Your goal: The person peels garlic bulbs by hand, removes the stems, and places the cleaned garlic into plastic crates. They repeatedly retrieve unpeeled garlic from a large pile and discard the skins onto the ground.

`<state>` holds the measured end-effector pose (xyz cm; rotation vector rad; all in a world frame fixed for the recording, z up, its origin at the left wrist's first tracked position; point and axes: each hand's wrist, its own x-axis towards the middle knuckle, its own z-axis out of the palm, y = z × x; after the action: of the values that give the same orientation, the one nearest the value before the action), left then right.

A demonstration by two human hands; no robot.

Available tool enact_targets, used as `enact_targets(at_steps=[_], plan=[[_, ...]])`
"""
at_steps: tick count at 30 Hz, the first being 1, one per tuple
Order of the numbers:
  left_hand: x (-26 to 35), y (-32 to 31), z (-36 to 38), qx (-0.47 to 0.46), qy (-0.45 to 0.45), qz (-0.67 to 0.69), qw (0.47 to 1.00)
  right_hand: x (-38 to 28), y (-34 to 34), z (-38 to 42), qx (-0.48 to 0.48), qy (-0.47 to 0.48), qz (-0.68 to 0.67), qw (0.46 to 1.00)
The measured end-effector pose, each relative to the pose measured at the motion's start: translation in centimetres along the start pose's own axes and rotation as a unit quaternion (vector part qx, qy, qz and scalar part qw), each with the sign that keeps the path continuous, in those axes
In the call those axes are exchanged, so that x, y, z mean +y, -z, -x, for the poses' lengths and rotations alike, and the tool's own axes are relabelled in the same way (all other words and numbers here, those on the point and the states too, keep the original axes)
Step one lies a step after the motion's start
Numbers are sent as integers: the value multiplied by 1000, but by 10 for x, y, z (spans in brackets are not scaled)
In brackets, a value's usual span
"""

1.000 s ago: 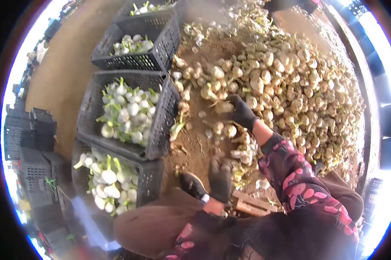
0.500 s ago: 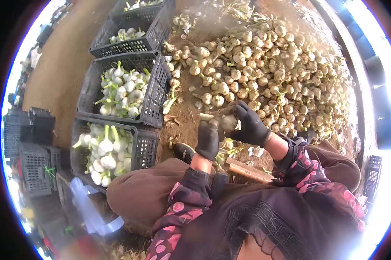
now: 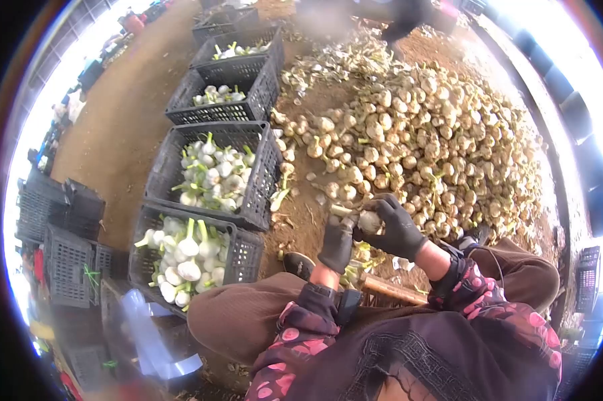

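Both my hands wear dark gloves and meet in front of my knees around one garlic bulb (image 3: 371, 222). My right hand (image 3: 396, 227) is closed round the bulb's right side, fingers curled over the top. On the other side, my left hand (image 3: 335, 244) is closed at the bulb's stem, a pale stub of which pokes out above the fingers. What the fingertips do between the hands is partly hidden. Just beyond them spreads a large heap of unpeeled, soil-stained garlic (image 3: 442, 154). Peelings and cut stalks (image 3: 362, 257) lie on the ground below my hands.
To my left, a black crate (image 3: 248, 257) of white garlic bulbs stands by my knee, with another garlic crate (image 3: 269, 170) behind it and more beyond. Stacked crates (image 3: 67, 267) and a translucent blue strip (image 3: 148, 337) are farther left. A blurred person's dark limb (image 3: 405, 20) shows at the top.
My view has tilted up, so crates and heap sit lower and farther right, and more appears at the top. Both hands stay closed on the garlic bulb.
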<state>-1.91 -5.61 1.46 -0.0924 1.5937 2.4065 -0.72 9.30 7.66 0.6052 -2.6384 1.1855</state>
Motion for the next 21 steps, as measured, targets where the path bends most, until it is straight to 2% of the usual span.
enact_targets(at_steps=[2,3,5,6,7,8,10,12,13,15,16,17,18,19,20,21], plan=[[-11,9,-5,-34,45,57,997,-1,5,-3,-1,-21,7,1000],[-11,9,-7,-31,40,56,997,1,8,-4,-4,-43,12,999],[-15,9,-8,-84,26,44,995,4,9,-2,-11,-27,4,1000],[-18,8,-7,-81,-23,64,994,6,8,0,0,-20,14,1000],[-21,7,-10,-53,6,60,997,8,6,1,12,-13,22,1000],[-23,9,-10,-54,23,39,998,9,7,1,-5,-46,11,999],[-24,9,-10,-28,26,-13,999,5,1,2,9,13,54,998],[-36,9,-13,2,16,60,998,-5,-2,5,4,72,130,989],[-36,10,-13,6,1,88,996,-9,-4,5,-1,74,125,989],[-37,11,-12,25,27,109,993,-15,-10,5,26,38,40,998],[-38,12,-13,35,53,129,990,-16,-14,8,26,-79,-41,996],[-39,15,-15,35,58,130,989,-9,-21,6,34,-208,-333,919],[-43,18,-17,-15,-35,-11,999,13,-34,7,52,-235,-446,862],[-48,18,-14,-76,-123,-146,979,31,-36,14,81,-262,-547,791],[-14,11,2,-46,-118,-191,973,13,-18,4,60,-307,-669,674],[-4,10,-3,-18,-173,-276,945,10,-15,3,104,-297,-648,694]])
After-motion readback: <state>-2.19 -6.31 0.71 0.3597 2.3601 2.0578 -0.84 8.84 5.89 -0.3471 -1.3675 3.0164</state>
